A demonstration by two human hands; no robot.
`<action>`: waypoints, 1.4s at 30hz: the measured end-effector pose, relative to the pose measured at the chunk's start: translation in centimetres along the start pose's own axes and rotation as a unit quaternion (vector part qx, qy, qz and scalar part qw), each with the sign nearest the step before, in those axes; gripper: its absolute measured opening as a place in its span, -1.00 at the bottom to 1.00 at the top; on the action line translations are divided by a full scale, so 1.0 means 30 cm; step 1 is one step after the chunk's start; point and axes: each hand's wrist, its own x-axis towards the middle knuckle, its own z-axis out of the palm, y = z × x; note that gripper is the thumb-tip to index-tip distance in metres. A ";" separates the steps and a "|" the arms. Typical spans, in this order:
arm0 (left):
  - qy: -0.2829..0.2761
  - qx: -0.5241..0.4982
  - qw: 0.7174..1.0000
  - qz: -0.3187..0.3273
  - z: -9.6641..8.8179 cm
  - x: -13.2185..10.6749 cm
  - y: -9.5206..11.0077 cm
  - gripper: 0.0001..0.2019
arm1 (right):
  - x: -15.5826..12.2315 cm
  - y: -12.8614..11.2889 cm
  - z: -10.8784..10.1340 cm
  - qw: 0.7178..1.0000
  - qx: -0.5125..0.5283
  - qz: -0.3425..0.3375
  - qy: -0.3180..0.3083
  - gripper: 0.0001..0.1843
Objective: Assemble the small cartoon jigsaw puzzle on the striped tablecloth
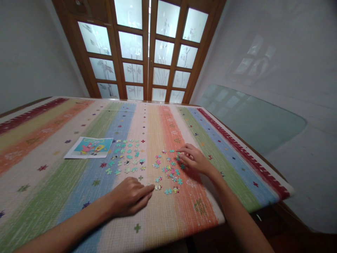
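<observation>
Has puzzle pieces point(173, 171) in two clusters on the striped tablecloth point(121, 233), beside a printed picture point(91, 147). Points the left hand point(135, 195) with straight forefinger at a near piece; half-bends the right hand point(193, 158) over the right cluster's edge; cannot tell of any grip in either. Has room rightward to the burgundy border point(248, 157).

Rough cloth point(150, 218), smooth paper pic point(92, 147), matt puzzle pcs point(180, 181), wood drs point(145, 52) w/ frosted glass point(130, 45)
</observation>
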 end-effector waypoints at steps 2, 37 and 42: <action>0.003 0.000 1.000 -0.003 0.004 -0.001 0.000 -0.69 | -0.010 0.028 -0.004 1.000 -0.018 0.005 -0.005 -0.61; 0.070 0.045 0.991 -0.107 0.012 -0.017 0.000 -0.65 | -0.029 -0.173 0.169 0.980 -0.109 0.064 -0.154 -0.09; 0.076 0.041 0.990 -0.111 0.010 -0.017 -0.018 -0.50 | -0.033 -0.223 0.181 0.981 -0.101 0.046 -0.158 -0.02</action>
